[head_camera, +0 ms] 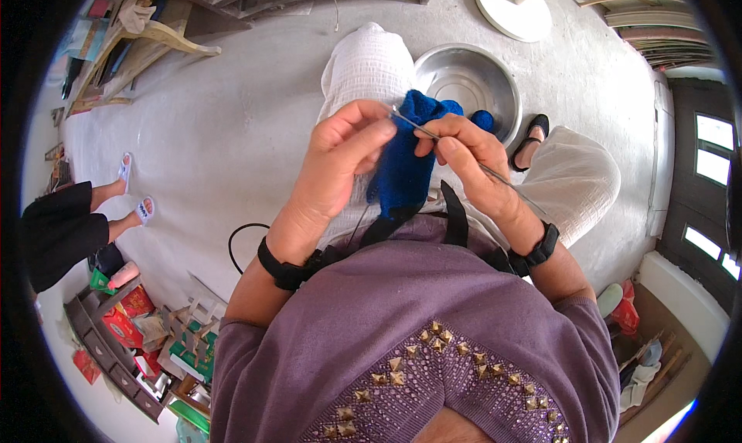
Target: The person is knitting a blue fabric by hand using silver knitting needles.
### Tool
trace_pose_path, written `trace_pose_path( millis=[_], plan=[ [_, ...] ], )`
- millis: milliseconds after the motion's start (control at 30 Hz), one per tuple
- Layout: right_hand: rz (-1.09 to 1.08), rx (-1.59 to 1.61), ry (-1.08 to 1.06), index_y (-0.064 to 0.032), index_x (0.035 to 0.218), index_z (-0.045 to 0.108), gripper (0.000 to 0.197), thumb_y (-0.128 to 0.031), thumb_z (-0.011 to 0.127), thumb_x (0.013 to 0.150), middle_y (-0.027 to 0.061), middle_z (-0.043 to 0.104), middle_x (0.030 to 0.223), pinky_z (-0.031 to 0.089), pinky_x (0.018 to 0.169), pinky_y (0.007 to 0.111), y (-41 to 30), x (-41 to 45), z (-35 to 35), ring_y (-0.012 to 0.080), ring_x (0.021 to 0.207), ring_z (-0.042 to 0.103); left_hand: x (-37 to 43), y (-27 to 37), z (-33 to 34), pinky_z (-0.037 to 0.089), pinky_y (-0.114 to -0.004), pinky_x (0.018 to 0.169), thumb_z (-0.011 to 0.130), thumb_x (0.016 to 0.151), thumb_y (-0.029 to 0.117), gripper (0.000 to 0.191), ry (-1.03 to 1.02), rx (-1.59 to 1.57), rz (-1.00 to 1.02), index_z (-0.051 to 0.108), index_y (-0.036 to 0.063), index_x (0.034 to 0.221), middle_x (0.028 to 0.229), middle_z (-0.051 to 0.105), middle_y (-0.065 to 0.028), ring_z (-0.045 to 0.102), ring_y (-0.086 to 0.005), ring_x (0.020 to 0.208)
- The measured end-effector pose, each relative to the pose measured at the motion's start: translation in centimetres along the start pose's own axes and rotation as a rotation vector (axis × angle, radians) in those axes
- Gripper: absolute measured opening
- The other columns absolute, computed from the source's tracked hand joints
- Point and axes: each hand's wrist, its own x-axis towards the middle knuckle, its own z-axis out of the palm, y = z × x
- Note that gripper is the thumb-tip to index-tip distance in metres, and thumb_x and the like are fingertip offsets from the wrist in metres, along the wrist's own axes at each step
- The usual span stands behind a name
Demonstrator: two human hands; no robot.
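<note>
A blue knitted piece [406, 164] hangs over my lap between my hands. My left hand [339, 153] is at its left edge, with thumb and forefinger by the tip of a thin metal knitting needle [493, 172]; its lower fingers are partly hidden against the knitting. My right hand [472, 153] grips the needle's shaft, which slants down to the right past my wrist. A thin dark rod [357, 225] shows below the knitting's left edge. Beyond my right hand, a small blue yarn ball [482, 120] appears at the rim of a steel basin [504, 77].
The basin stands on the concrete floor [232, 124] by my knees. A white round stool or table base [516, 14] is behind it. Wooden furniture [156, 43] stands at the upper left. Another person's legs [110, 211] are at the left, above a cluttered drawer cabinet [110, 362].
</note>
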Motion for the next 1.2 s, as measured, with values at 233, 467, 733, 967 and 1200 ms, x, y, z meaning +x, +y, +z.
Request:
trace_pose_path(
  millis=[233, 467, 733, 967, 1200],
  plan=[
    [-0.187, -0.327, -0.007, -0.0002, 0.098, 0.062, 0.012, -0.008, 0.066, 0.091, 0.0094, 0.061, 0.08, 0.048, 0.063, 0.033, -0.7, 1.2, 0.4, 0.0201, 0.071, 0.061, -0.4, 1.0, 0.9, 0.035, -0.016, 0.057, 0.067, 0.094, 0.011, 0.014, 0.05, 0.191, 0.02, 0.068, 0.0033, 0.106, 0.085, 0.064, 0.0038, 0.049, 0.0009, 0.068],
    [-0.536, -0.542, -0.029, -0.002, 0.098, 0.06, 0.021, -0.003, 0.073, 0.082, 0.011, 0.061, 0.081, 0.049, 0.063, 0.038, -1.0, 1.3, 0.2, 0.0299, 0.071, 0.062, -0.5, 0.8, 1.1, 0.026, -0.017, 0.053, 0.067, 0.094, 0.012, 0.016, 0.088, 0.291, 0.043, 0.068, 0.003, 0.107, 0.074, 0.056, 0.007, 0.041, 0.0001, 0.061],
    [-0.262, -0.454, 0.144, -0.0009, 0.103, 0.062, 0.018, -0.004, 0.07, 0.087, 0.011, 0.061, 0.082, 0.049, 0.061, 0.032, -0.9, 0.7, 0.4, 0.022, 0.069, 0.062, -0.7, 1.0, 1.2, 0.023, -0.019, 0.05, 0.069, 0.093, 0.012, 0.019, 0.131, 0.252, -0.011, 0.069, 0.0007, 0.109, 0.073, 0.052, 0.0077, 0.037, -0.0004, 0.059],
    [-0.232, -0.427, 0.15, -0.0009, 0.102, 0.061, 0.017, -0.006, 0.07, 0.088, 0.0108, 0.062, 0.083, 0.049, 0.061, 0.031, -1.4, 0.3, 0.3, 0.0216, 0.068, 0.061, -1.1, 2.1, 2.1, 0.028, -0.017, 0.053, 0.071, 0.092, 0.013, 0.019, 0.093, 0.293, 0.032, 0.069, 0.0, 0.106, 0.078, 0.059, 0.0057, 0.042, 0.0, 0.062],
    [-0.543, -0.658, 0.116, -0.0036, 0.103, 0.061, 0.025, -0.006, 0.073, 0.081, 0.0109, 0.063, 0.081, 0.051, 0.064, 0.038, -4.4, 0.2, -0.4, 0.0303, 0.071, 0.063, -2.0, 4.8, 3.0, 0.049, -0.018, 0.07, 0.073, 0.088, 0.007, 0.013, -0.031, 0.39, 0.125, 0.069, -0.0008, 0.097, 0.085, 0.067, 0.001, 0.061, -0.0034, 0.078]
  ],
)
